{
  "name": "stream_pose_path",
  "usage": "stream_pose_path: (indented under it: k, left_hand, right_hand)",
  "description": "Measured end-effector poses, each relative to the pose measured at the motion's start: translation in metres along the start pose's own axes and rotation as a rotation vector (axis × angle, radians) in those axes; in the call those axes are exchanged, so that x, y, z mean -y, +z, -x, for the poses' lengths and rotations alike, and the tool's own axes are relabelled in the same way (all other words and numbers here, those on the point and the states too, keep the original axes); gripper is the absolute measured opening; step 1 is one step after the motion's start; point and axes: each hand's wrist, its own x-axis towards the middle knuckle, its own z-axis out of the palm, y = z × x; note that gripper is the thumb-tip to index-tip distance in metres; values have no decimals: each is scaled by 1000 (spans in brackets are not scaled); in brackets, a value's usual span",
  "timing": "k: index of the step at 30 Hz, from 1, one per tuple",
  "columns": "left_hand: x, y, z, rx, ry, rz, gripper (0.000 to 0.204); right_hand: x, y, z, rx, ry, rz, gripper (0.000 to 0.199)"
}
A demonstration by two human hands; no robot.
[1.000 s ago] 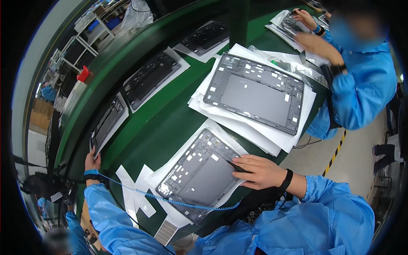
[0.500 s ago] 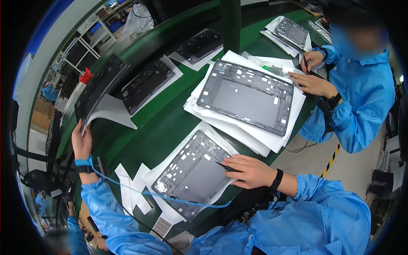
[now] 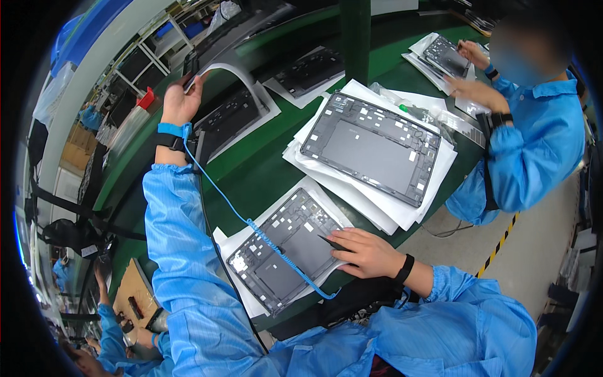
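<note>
My left hand is raised over the far side of the green bench, gripping a dark panel with a white foam sheet that curls beneath it. A blue wrist strap with a coiled blue cord runs from that wrist across the bench. My right hand rests on the dark open tablet shell lying on white sheets just in front of me, holding a thin black tool against its surface.
A bigger dark shell lies on a stack of white sheets at centre right. More dark panels sit along the bench's far side. A co-worker in a blue coat works on another panel at upper right. A green post rises behind.
My left hand has taken a dark panel with its foam sheet from the bench's far left and lifted it up and rightward. My right hand has stayed on the near shell.
</note>
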Motion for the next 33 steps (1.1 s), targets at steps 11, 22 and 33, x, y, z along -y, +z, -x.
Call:
stream_pose_path:
  k: [11,22,33]
  left_hand:
    - [23,-218,11,-332,-12,-135,20]
    - [44,-199,37,-568,-57,-903,17]
    - [23,-271,-28,-601,-307,-1793,63]
  right_hand:
    - [0,-1,-1,28,18,-1,30]
    - [1,-2,-2,33,37,11,32]
    - [-1,-3,-2,5,28,-9,29]
